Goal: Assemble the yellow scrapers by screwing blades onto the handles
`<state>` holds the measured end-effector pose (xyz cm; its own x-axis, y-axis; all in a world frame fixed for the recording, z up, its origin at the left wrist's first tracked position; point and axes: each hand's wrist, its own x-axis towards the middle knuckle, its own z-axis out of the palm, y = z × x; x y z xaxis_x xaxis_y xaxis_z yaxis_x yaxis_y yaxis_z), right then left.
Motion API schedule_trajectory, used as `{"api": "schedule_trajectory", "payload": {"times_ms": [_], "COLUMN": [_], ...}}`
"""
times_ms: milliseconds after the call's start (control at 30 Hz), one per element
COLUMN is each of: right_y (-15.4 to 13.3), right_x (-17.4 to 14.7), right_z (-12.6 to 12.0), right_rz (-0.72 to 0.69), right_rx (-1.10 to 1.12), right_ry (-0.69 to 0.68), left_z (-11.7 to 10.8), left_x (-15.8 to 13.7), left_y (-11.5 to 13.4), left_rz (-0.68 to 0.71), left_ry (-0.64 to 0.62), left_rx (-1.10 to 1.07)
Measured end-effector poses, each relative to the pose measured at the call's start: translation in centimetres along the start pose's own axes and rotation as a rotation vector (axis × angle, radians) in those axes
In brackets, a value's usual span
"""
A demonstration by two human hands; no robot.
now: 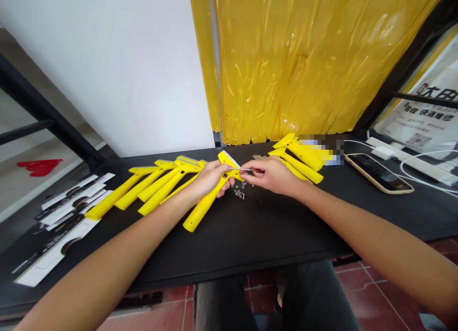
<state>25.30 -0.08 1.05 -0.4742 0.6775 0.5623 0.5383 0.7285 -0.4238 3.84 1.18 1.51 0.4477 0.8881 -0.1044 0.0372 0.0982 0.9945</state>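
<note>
My left hand point(213, 176) is closed around the head of a yellow scraper point(202, 208), whose handle slants down toward the table's front edge. A pale blade strip shows along the scraper's top. Pinched in the fingers of my right hand point(269, 174) is a thin screwdriver point(245, 169); its metal shaft points left across the scraper's head, its tip close to my left fingers. Whether the tip sits in a screw is too small to tell. Small metal screws and nuts point(239, 193) lie loose on the table just under my hands.
Several yellow scrapers point(161, 185) lie in a row at left, beside white and black cardboard packages point(59, 252). More yellow scrapers point(300, 165) are piled at right. A phone point(379, 173), white cables and a power strip point(415, 161) occupy the right side of the black table point(272, 240).
</note>
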Motion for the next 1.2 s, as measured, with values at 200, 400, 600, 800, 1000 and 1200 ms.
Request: {"api": "schedule_trajectory", "payload": {"times_ms": [200,400,600,800,1000,1200], "right_y": [0.4,0.3,0.1,-0.4,-0.1,0.1], "right_x": [-0.3,-0.3,-0.4,-0.2,0.0,0.3], "right_z": [0.7,0.5,0.0,-0.1,0.5,0.4], "right_rz": [-0.072,-0.102,-0.096,0.006,0.272,0.546], "right_rx": [-0.088,-0.141,-0.196,-0.173,0.151,0.442], "right_ry": [0.029,0.014,-0.059,-0.099,-0.125,-0.147], "left_z": [0.4,0.9,0.8,0.9,1.3,1.1], "left_x": [-0.3,-0.6,-0.6,-0.7,-1.0,-1.0], "left_y": [-0.1,0.0,0.0,0.1,0.4,0.6], "left_rz": [0.012,0.006,0.028,0.020,0.003,0.042], "left_ry": [-0.007,-0.007,-0.041,-0.020,0.005,-0.038], "left_rx": [0.030,0.050,0.056,0.070,0.146,0.145]}}
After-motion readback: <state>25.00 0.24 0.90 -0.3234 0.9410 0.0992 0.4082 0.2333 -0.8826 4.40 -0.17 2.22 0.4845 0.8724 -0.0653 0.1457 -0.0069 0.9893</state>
